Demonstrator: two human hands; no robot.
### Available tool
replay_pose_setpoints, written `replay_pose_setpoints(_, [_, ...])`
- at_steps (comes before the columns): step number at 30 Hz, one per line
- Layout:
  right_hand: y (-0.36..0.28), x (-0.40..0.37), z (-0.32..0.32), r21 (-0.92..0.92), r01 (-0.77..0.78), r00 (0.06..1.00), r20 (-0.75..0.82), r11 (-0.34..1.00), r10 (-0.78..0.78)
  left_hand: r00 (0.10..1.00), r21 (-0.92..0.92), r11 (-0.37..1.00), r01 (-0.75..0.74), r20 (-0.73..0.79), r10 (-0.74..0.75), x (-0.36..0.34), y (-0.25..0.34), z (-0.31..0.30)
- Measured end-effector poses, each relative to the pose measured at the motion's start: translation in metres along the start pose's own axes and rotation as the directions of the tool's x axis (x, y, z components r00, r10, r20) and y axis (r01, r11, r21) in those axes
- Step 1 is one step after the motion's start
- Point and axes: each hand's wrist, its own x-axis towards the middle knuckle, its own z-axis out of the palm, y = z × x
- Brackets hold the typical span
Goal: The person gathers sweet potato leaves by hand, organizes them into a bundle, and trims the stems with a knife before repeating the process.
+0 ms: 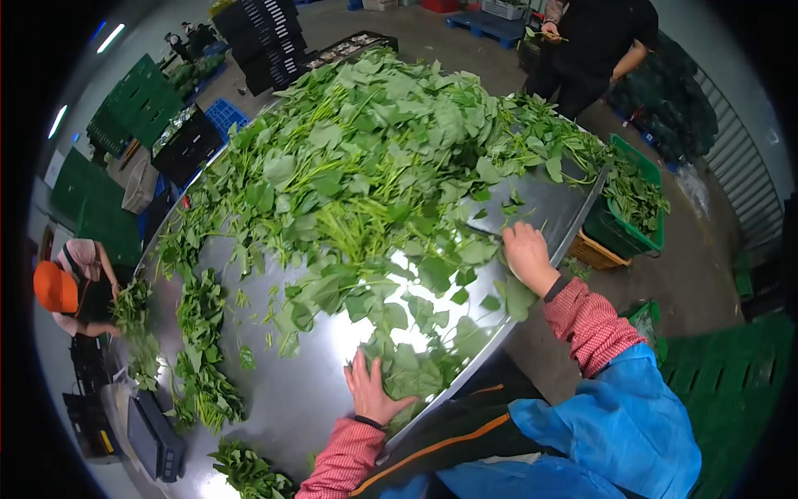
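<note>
My left hand [376,392] is open, its fingers spread beside loose green leaves [416,373] near the front edge of the metal table [278,366]. Further right, my right hand [529,256] rests at the table's edge, with its fingers slightly bent and apart. A broad leaf [519,298] hangs under its wrist side, and the surface beneath the fingers is hidden. Ahead of both hands lies a large heap of leafy green stems [357,158]. Pale cut stem ends [353,229] face me in its middle.
Bunched greens [199,349] lie in a row on the left, near a scale [154,437]. A person in an orange cap [56,287] handles greens there. Another person in black [594,50] stands at the far right. A green crate [632,224] with greens stands beside the table.
</note>
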Motion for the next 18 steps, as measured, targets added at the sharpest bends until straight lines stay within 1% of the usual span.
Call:
replay_pose_setpoints(3, [0.053,-0.004,0.046,0.017,0.072,0.99,0.124,0.997,-0.073,1.0,0.051,0.999,-0.009,0.022,0.008,0.031,0.026,0.02])
replay_pose_setpoints(6, [0.074,-0.002,0.067,0.284,0.128,0.962,0.198,0.95,-0.189,0.999,0.057,0.998,-0.041,0.034,0.039,0.077,0.067,0.047])
replay_pose_setpoints(8, [0.098,0.008,0.057,0.405,-0.071,0.955,0.291,0.912,-0.055,0.997,0.042,0.997,-0.067,0.033,0.066,0.113,0.1,0.063])
replay_pose_setpoints(9, [0.115,0.015,0.046,0.454,-0.177,0.939,0.344,0.873,0.011,0.997,0.044,0.997,-0.064,0.056,0.061,0.133,0.119,0.07])
replay_pose_setpoints(10, [0.136,0.022,0.034,0.463,-0.269,0.929,0.355,0.845,0.102,0.995,0.025,0.995,-0.096,0.038,0.095,0.156,0.135,0.079])
replay_pose_setpoints(11, [0.159,0.03,0.02,0.467,-0.36,0.91,0.367,0.808,0.192,0.996,0.01,0.997,-0.078,0.034,0.078,0.179,0.154,0.086])
replay_pose_setpoints(12, [0.183,0.036,0.006,0.467,-0.445,0.881,0.381,0.764,0.28,0.998,-0.01,0.998,-0.061,0.029,0.061,0.204,0.174,0.094])
replay_pose_setpoints(13, [0.209,0.04,-0.006,0.45,-0.529,0.833,0.439,0.719,0.338,0.994,-0.019,0.994,-0.109,-0.003,0.109,0.231,0.192,0.102])
replay_pose_setpoints(14, [0.23,0.039,-0.01,0.5,-0.535,0.842,0.374,0.681,0.388,0.987,-0.056,0.986,-0.155,0.022,0.157,0.261,0.208,0.111])
replay_pose_setpoints(15, [0.249,0.035,-0.011,0.551,-0.535,0.844,0.312,0.64,0.436,0.977,-0.089,0.974,-0.209,0.014,0.211,0.294,0.224,0.123])
replay_pose_setpoints(16, [0.263,0.031,-0.013,0.605,-0.525,0.839,0.251,0.599,0.482,0.974,-0.091,0.97,-0.228,-0.003,0.228,0.329,0.245,0.133])
replay_pose_setpoints(17, [0.274,0.027,-0.015,0.634,-0.533,0.827,0.248,0.56,0.505,0.966,-0.082,0.964,-0.252,-0.072,0.246,0.366,0.263,0.148])
replay_pose_setpoints(18, [0.281,0.022,-0.018,0.667,-0.535,0.816,0.247,0.519,0.524,0.993,-0.145,0.985,-0.093,0.066,0.103,0.405,0.286,0.155])
